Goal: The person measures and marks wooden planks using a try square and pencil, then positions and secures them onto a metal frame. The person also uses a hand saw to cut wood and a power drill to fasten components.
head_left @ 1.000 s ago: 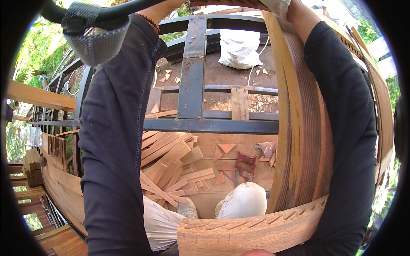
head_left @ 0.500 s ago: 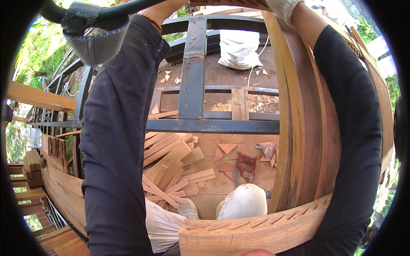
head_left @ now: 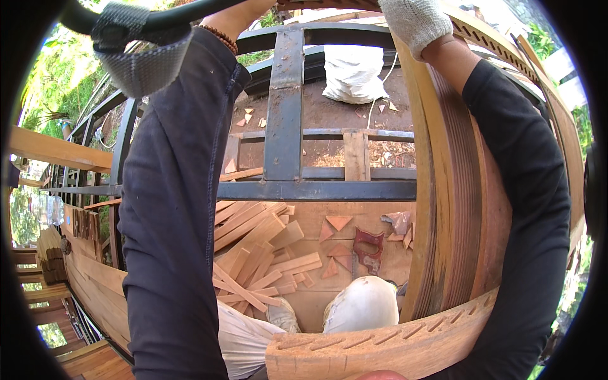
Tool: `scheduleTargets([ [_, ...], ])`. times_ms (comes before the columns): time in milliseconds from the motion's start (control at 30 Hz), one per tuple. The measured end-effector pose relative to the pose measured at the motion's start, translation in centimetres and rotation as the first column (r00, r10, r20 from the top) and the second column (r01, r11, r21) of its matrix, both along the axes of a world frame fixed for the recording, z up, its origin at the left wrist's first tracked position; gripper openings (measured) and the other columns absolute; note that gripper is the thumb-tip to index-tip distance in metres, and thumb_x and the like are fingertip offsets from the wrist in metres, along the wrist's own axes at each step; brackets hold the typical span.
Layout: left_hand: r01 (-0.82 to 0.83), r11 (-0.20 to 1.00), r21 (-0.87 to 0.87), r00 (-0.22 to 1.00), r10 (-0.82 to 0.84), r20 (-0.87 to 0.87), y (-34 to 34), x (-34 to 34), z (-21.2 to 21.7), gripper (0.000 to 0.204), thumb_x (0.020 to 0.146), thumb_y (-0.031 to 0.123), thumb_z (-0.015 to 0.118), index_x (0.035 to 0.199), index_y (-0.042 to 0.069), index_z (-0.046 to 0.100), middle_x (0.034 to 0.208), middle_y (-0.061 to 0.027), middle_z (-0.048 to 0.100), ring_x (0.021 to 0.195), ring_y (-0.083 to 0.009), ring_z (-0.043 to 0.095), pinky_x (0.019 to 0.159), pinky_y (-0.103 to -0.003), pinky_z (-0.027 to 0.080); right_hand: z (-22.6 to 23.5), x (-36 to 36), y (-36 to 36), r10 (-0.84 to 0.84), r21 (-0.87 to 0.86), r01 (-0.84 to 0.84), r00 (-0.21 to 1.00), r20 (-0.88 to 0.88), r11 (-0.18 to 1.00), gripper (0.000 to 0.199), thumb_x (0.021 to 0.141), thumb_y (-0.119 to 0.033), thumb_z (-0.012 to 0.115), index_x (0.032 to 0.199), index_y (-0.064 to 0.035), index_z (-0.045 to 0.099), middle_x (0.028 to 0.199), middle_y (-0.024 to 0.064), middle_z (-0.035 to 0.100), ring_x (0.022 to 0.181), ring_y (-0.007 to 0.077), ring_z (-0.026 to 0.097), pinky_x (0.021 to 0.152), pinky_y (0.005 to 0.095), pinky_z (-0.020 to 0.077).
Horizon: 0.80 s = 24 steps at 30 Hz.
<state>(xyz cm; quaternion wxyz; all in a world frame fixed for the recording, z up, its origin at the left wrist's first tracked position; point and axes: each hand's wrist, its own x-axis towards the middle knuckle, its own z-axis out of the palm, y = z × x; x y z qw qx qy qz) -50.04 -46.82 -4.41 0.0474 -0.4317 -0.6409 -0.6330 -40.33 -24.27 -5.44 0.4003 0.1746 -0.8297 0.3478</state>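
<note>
Both my arms, in dark sleeves, stretch forward to the top of the view. My left hand (head_left: pixel 252 10) is mostly cut off by the upper edge, with a beaded bracelet at its wrist; its fingers are out of sight. My right hand (head_left: pixel 418 25), in a grey-white knit glove, lies beside a long curved wooden board with slanted slots (head_left: pixel 491 43) at the far side. Its fingertips are hidden, so its grip on the board does not show. Close to my body, under my right arm, lies another slotted wooden board (head_left: pixel 380 345).
Long planks (head_left: pixel 437 190) stand along the right. A dark metal frame (head_left: pixel 285 126) crosses ahead. Below are a pile of wood strips (head_left: pixel 259 247), triangular offcuts (head_left: pixel 339 223) and a red-handled handsaw (head_left: pixel 368 250). Beyond the frame sits a white sack (head_left: pixel 354 73). A strap (head_left: pixel 142 60) hangs upper left.
My right gloved hand has moved nearer and slightly left, coming more fully into view. The left arm has barely moved.
</note>
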Motion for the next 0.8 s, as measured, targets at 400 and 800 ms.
scheduleTargets([
  [400,0.03,1.0,0.009,0.999,-0.03,0.015,0.1,-0.3,-0.2,0.026,0.106,0.007,0.057,0.13,-0.001,0.062,0.115,-0.0092,0.073,0.101,-0.0146,0.069,0.089,-0.03,0.056,0.2,0.2,-0.3,-0.024,0.074,0.032,0.995,-0.101,0.997,0.033,0.09,-0.008,0.057,0.122,0.0,0.059,0.102,0.0226,0.065,0.096,0.0341,0.063,0.088,0.0433,0.05],
  [800,-0.078,0.996,-0.044,0.995,0.075,-0.07,-0.4,-0.7,-0.3,0.027,0.107,0.012,0.058,0.129,-0.003,0.06,0.113,-0.0062,0.07,0.099,-0.013,0.066,0.087,-0.03,0.053,1.2,1.1,-0.6,0.139,0.076,-0.14,0.99,0.015,0.987,0.017,0.091,-0.011,0.057,0.098,0.0007,0.067,0.083,0.0184,0.067,0.082,0.0311,0.066,0.077,0.0415,0.0521],
])
